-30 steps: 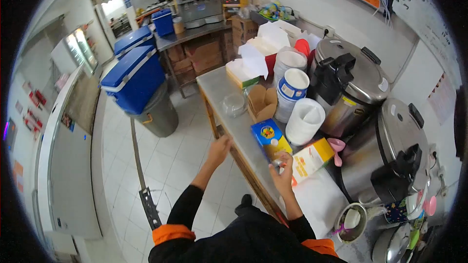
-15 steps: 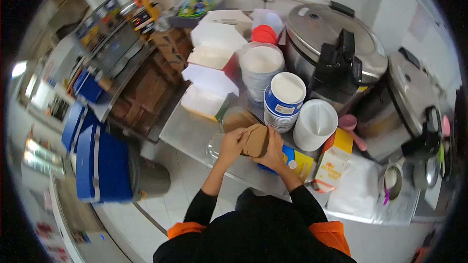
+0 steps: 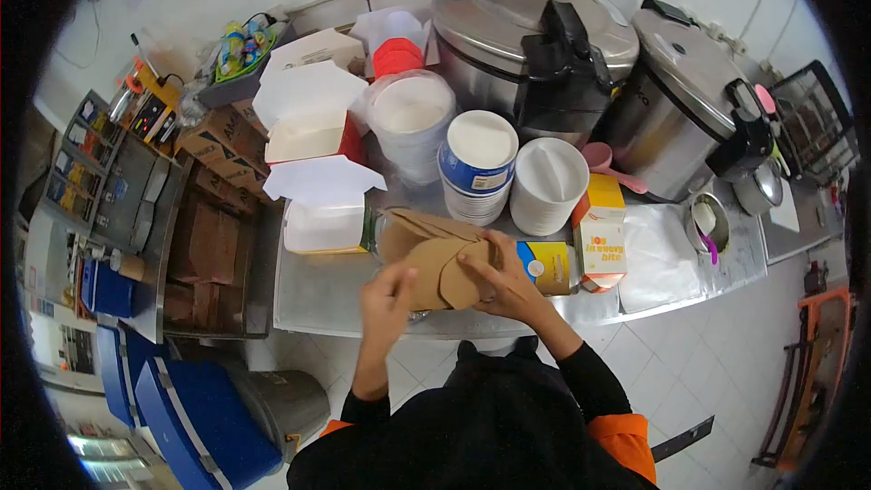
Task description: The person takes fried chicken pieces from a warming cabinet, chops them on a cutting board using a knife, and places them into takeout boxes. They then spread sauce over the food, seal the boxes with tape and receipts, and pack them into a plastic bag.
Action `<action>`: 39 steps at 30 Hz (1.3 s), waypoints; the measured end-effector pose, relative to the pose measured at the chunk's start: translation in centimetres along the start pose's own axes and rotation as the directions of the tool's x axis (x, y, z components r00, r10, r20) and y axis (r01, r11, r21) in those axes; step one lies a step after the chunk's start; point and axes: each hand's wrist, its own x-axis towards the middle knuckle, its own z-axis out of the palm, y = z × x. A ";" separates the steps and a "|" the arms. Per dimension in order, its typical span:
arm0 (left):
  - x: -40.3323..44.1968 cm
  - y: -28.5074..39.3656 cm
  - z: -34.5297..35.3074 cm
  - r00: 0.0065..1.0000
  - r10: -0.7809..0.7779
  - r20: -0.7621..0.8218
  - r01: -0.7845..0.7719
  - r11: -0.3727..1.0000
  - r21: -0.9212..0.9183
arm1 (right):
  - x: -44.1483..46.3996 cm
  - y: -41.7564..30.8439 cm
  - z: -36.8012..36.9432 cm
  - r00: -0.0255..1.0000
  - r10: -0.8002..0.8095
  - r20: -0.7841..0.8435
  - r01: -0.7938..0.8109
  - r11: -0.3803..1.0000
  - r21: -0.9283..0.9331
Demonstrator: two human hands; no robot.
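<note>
Left hand (image 3: 386, 299) at left edge of brown carton (image 3: 428, 274), fingers curled; cannot tell if pinching cardboard; forearm rising from below; carton between hands over front of metal table (image 3: 304, 298), flaps overlapping; step looks like working flaps; next move likely calls for steady right hold, left fingers free to press; right hand (image 3: 510, 279) clasping carton's right side, thumb over flap, forearm slanting from lower right
</note>
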 end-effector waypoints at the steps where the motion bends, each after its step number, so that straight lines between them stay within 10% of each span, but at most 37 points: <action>1: -0.3 0.1 -1.6 0.996 -0.051 -0.078 0.055 0.998 0.041 | -0.5 0.9 1.2 0.998 -0.025 -0.062 0.030 0.996 0.085; 6: -1.8 3.7 -9.4 0.883 0.131 -0.451 -0.182 0.981 -0.071 | -2.8 6.3 8.5 0.985 0.080 -0.151 -0.021 0.933 0.358; 8: -2.7 4.1 -9.6 0.854 0.164 -0.494 -0.207 0.978 -0.034 | -3.2 7.4 9.7 0.926 0.376 0.022 -0.375 0.915 0.145; 12: -4.0 4.3 -6.6 0.755 0.180 -0.631 -0.243 0.970 -0.015 | -3.6 6.0 8.3 0.878 0.477 -0.048 -0.474 0.878 0.067; 17: -5.4 4.7 2.8 0.916 0.205 -0.345 -0.155 0.974 0.167 | -7.3 1.3 -1.4 0.886 -0.084 -0.456 0.068 0.996 -0.051; 19: -5.6 7.9 9.5 0.896 0.425 -0.133 -0.381 0.886 0.265 | -10.9 1.3 -5.5 0.849 -0.170 -0.500 0.015 0.954 -0.300; 22: -5.9 12.1 19.3 0.819 0.548 0.167 -0.548 0.835 -0.053 | -16.7 2.1 -13.6 0.889 -0.154 -0.431 -0.144 0.800 -0.583; 26: -7.2 18.3 32.1 0.599 0.744 0.294 -0.618 0.664 -0.421 | -28.7 6.9 -21.4 0.760 -0.055 -0.647 -0.335 0.820 -0.464; 31: -9.2 25.5 43.7 0.792 0.459 0.402 -0.056 0.711 -0.701 | -42.9 10.7 -30.0 0.484 0.144 -0.863 -0.697 0.660 -0.281; 34: -8.9 28.0 50.6 0.772 0.496 0.397 -0.084 0.699 -0.710 | -49.4 14.0 -33.2 0.139 0.251 -0.958 -0.865 0.501 0.006; 36: -9.2 30.8 55.2 0.726 0.497 0.476 -0.055 0.732 -0.679 | -52.5 16.5 -35.4 -0.165 0.254 -0.953 -0.630 0.716 0.300; 39: -8.7 32.5 63.4 0.510 0.556 0.656 -0.223 0.822 -0.524 | -54.8 19.4 -39.3 -0.222 0.184 -0.958 -0.695 0.658 0.288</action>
